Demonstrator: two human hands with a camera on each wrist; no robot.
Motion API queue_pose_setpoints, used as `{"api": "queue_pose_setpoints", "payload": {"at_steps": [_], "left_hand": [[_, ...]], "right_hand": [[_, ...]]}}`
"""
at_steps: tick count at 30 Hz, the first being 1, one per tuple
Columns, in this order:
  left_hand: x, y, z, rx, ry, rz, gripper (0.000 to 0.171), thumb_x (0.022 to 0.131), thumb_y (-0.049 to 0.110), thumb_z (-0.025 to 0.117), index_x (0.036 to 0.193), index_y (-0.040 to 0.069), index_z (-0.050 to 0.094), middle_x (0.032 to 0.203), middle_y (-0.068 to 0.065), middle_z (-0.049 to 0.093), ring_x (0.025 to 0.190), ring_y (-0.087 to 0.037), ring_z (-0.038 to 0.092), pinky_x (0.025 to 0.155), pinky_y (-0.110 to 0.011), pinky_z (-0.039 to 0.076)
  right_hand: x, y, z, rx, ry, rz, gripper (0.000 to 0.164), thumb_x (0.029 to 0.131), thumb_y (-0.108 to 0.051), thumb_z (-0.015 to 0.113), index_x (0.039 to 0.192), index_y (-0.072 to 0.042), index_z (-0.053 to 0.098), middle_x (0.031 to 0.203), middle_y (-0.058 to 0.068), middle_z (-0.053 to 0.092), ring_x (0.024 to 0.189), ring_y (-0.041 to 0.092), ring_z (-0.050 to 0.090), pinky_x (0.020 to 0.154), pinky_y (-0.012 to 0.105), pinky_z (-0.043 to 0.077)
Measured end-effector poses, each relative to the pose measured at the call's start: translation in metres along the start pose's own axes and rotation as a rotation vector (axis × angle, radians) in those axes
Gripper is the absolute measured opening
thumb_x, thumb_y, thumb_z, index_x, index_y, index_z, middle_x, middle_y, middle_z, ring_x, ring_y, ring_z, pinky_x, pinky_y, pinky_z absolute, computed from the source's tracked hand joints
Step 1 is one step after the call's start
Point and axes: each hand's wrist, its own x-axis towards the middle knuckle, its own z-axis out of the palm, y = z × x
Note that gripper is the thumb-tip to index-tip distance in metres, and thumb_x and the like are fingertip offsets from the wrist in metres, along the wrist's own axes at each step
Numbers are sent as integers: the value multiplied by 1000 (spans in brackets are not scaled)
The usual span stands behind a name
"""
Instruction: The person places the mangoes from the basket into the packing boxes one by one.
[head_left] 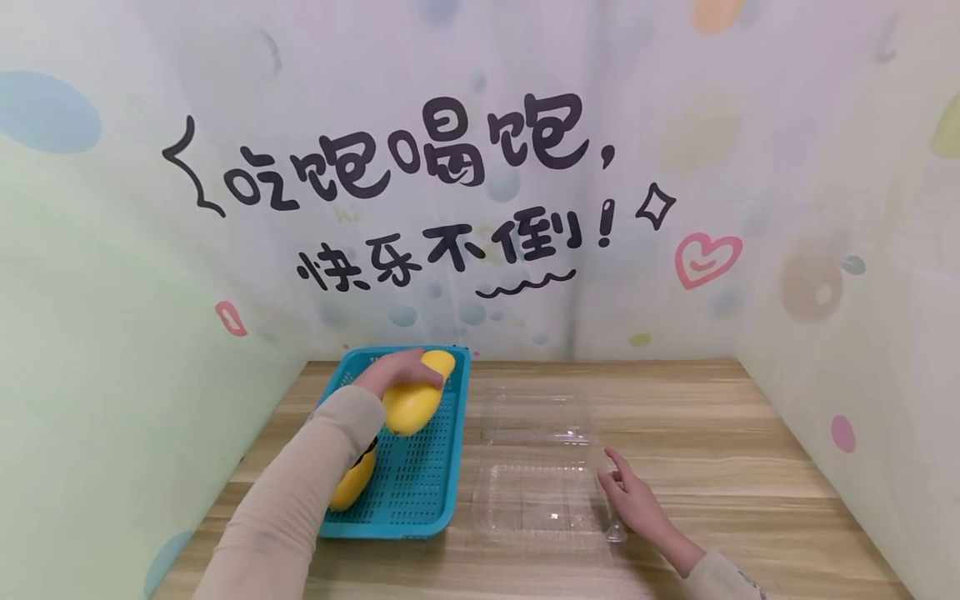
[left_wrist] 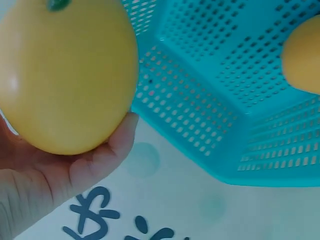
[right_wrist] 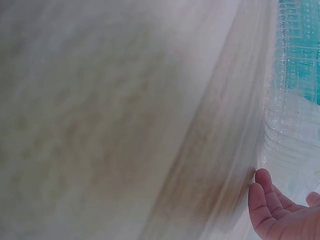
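My left hand (head_left: 399, 372) holds a yellow mango (head_left: 412, 410) above the blue basket (head_left: 454, 475), with fingers and thumb wrapped around it. The left wrist view shows this mango (left_wrist: 70, 75) large, a green stem spot at its top. A second mango (head_left: 354, 482) lies in the basket's near left part, partly hidden by my sleeve. To the right stands a clear plastic clamshell box (head_left: 528, 500), its lid (head_left: 534, 417) laid back toward the wall. My right hand (head_left: 633, 500) is at the box's right side, fingers loosely bent, holding nothing.
The basket and the box stand side by side on a wood-grain table (head_left: 697, 433). Printed walls (head_left: 480, 325) close off the back and both sides, and the basket's far end is close to the back wall.
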Motion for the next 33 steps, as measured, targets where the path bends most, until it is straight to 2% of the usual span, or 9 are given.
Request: {"api": "queue_pose_setpoints", "payload": {"at_steps": [3, 8, 14, 19, 23, 29, 33], "left_hand": [[-3, 10, -1, -40, -33, 47, 73, 77, 37, 63, 139, 22, 28, 111, -15, 47, 94, -30, 48, 71, -39, 44], [-8, 25, 2, -14, -65, 171, 63, 78, 36, 62, 133, 19, 34, 102, -13, 53, 87, -27, 53, 67, -36, 45], [-11, 39, 17, 6, -58, 225, 72, 79, 38, 62, 139, 20, 26, 105, -12, 51, 87, -27, 53, 67, -36, 45], [-14, 51, 36, 32, -55, 269, 78, 80, 39, 61, 143, 19, 20, 109, -12, 48, 91, -27, 51, 71, -37, 44], [-16, 61, 55, 45, -46, 299, 77, 80, 38, 62, 143, 18, 21, 110, -10, 46, 93, -26, 49, 75, -39, 43], [-20, 73, 90, 54, -66, 342, 81, 79, 38, 64, 144, 15, 20, 104, -8, 50, 90, -24, 50, 77, -40, 43], [-24, 80, 116, 36, -56, 392, 81, 77, 35, 66, 142, 14, 24, 98, -7, 52, 85, -22, 52, 73, -38, 44]], "right_hand": [[0, 0, 0, 7, 0, -4, 52, 95, -23, 47, 138, 1, 32, 107, 25, 61, 94, 34, 61, 80, 45, 48], [0, 0, 0, 20, -2, -8, 51, 95, -22, 48, 138, 1, 33, 106, 25, 61, 93, 33, 62, 78, 42, 49], [0, 0, -1, 18, -2, -11, 52, 95, -22, 47, 138, 1, 32, 106, 25, 61, 92, 32, 62, 78, 42, 49], [0, 0, -1, 16, -4, -6, 52, 95, -23, 48, 138, 1, 32, 106, 24, 61, 93, 32, 61, 78, 43, 49], [-1, 0, -1, 18, -7, -1, 52, 95, -24, 47, 139, 0, 32, 107, 24, 61, 95, 34, 61, 80, 45, 48], [-1, 0, -1, 21, -8, 3, 52, 95, -24, 46, 139, 0, 31, 108, 27, 60, 98, 37, 59, 83, 48, 47], [-2, 1, -1, 20, -3, 1, 52, 96, -24, 46, 139, 0, 30, 109, 28, 59, 98, 38, 59, 83, 49, 47]]}}
